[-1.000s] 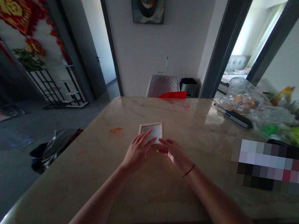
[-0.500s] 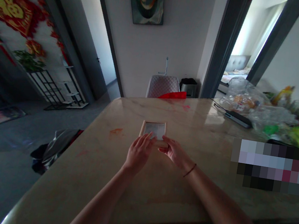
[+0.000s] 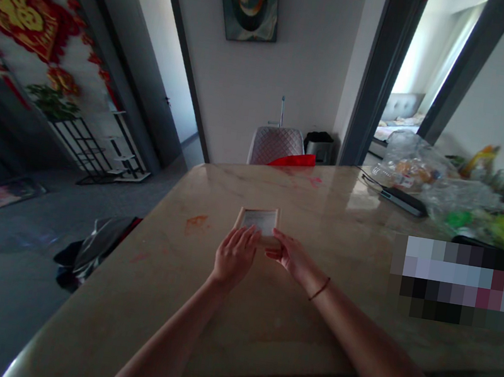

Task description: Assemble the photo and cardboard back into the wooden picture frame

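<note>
A small picture frame (image 3: 259, 217) with a light wooden border and a pale inside is tilted slightly above or on the marble-look table (image 3: 195, 307). My left hand (image 3: 235, 256) lies over its near left part, fingers stretched out side by side; the left thumb is hidden. At the near right corner, my right hand (image 3: 291, 257) grips the frame's edge between thumb and fingers. A thin dark red band circles my right wrist. The hands cover most of the frame's near edge.
Plastic bags (image 3: 461, 196) and packages crowd the table's right side, beside a dark elongated device (image 3: 403, 201) with a cord. An orange stain (image 3: 196, 223) marks the tabletop on the left. A quilted chair (image 3: 278, 143) with a red item stands beyond the far edge.
The fingertips of my left hand have drawn back slightly toward the frame's near edge. The frame's far edge sits a little lower in view. My right hand keeps its grip.
</note>
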The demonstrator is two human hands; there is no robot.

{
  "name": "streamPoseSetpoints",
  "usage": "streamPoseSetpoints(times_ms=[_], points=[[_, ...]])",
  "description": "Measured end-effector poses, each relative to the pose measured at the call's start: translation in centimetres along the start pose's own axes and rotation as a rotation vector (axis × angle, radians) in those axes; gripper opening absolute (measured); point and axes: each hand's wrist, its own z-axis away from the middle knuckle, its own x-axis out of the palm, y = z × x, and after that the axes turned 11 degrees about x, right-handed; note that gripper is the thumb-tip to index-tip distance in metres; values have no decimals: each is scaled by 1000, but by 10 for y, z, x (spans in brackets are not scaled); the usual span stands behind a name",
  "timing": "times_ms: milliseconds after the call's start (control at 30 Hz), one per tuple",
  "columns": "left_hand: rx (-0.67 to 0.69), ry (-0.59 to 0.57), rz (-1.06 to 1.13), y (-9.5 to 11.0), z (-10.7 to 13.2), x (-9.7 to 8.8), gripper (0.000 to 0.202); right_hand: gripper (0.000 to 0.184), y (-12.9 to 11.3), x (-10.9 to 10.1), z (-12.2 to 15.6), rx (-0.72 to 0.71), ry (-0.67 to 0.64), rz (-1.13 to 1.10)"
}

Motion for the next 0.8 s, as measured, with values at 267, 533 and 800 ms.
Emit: streamPoseSetpoints(times_ms=[267, 533, 800], points=[[-189, 68, 22, -1, 1, -4, 34, 28, -5, -5, -4, 3, 5, -23], [-312, 148, 70, -3, 1, -9, 31, 26, -1, -10, -6, -33, 48, 29], [-527, 279, 474, 6, 2, -6, 25, 34, -4, -5, 1, -58, -46, -3]])
